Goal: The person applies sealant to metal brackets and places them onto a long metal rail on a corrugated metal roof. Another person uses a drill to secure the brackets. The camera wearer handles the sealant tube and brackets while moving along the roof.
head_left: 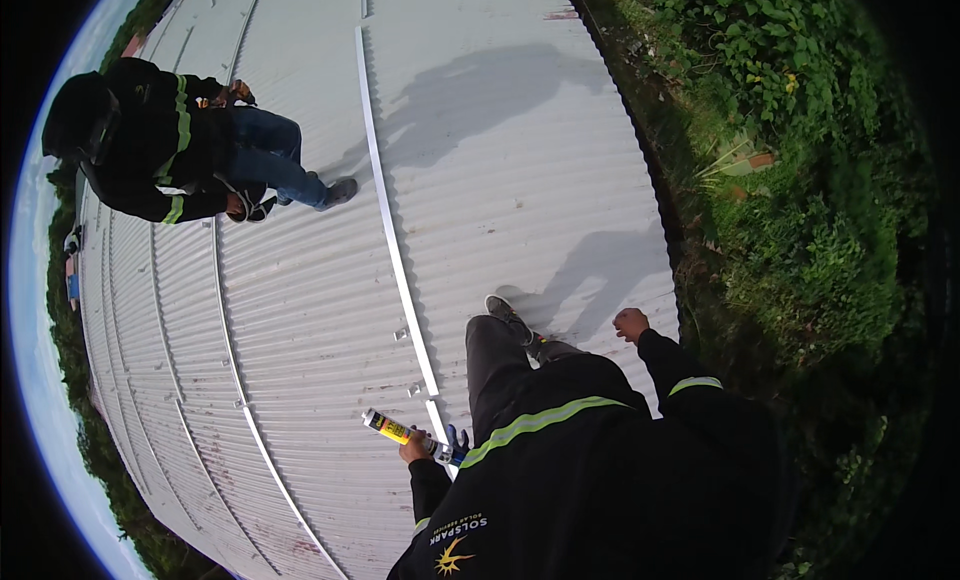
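My left hand [414,447] is wrapped round a caulking gun loaded with a sealant cartridge [388,426]. The cartridge is white, yellow and black, and its far end points to the left. Part of the gun, with a blue piece [459,445], shows beside my jacket. Out to the right, my right hand [630,325] is held over the roof with its fingers curled in, and no object shows in it. My shoe [508,318] rests on the corrugated metal roof [480,210].
Long metal rails [384,205] run along the roof, with small brackets [402,334] beside them. A co-worker [190,140] in a dark reflective-banded jacket walks at the upper left. The roof's edge [650,170] drops off to the right toward green plants [810,240].
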Available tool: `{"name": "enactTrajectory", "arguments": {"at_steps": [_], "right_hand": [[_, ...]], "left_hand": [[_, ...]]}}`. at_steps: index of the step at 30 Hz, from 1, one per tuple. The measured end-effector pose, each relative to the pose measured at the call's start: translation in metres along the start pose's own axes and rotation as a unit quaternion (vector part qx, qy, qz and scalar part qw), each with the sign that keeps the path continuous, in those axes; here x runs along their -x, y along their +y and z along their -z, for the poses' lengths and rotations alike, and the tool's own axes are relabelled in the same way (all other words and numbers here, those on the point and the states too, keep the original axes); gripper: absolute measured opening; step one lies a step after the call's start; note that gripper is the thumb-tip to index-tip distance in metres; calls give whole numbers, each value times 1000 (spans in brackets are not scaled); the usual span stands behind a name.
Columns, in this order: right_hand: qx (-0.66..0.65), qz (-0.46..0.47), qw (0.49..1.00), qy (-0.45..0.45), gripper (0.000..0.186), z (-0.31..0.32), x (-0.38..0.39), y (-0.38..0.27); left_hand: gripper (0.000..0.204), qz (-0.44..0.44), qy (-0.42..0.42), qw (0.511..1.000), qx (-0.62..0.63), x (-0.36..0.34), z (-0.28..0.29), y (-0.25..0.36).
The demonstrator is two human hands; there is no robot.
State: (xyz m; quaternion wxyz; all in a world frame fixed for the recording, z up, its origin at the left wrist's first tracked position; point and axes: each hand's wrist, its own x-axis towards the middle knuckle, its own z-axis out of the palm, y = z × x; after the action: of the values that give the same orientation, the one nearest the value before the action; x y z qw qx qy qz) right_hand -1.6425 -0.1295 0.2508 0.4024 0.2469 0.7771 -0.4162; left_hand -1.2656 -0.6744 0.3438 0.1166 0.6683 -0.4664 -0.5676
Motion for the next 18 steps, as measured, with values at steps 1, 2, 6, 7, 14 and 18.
{"name": "enactTrajectory", "arguments": {"at_steps": [1,2,6,7,14,18], "right_hand": [[-11,19,1000,-7,19,-10,6,-20],[9,49,998,-47,21,-16,10,-39],[208,190,956,-80,28,-29,0,-103],[286,243,923,-81,29,-27,-11,-117],[639,240,721,-121,22,45,-112,-266],[289,166,942,-37,18,78,-141,-383]], "left_hand": [[43,9,-2,1000,-14,-9,-12,4],[40,15,0,1000,-22,-18,-24,7],[33,16,2,995,-97,-51,-75,13],[33,36,6,993,-114,-59,-88,13],[30,47,30,962,-269,-107,-189,28],[37,38,26,956,-290,-101,-251,77]]}}
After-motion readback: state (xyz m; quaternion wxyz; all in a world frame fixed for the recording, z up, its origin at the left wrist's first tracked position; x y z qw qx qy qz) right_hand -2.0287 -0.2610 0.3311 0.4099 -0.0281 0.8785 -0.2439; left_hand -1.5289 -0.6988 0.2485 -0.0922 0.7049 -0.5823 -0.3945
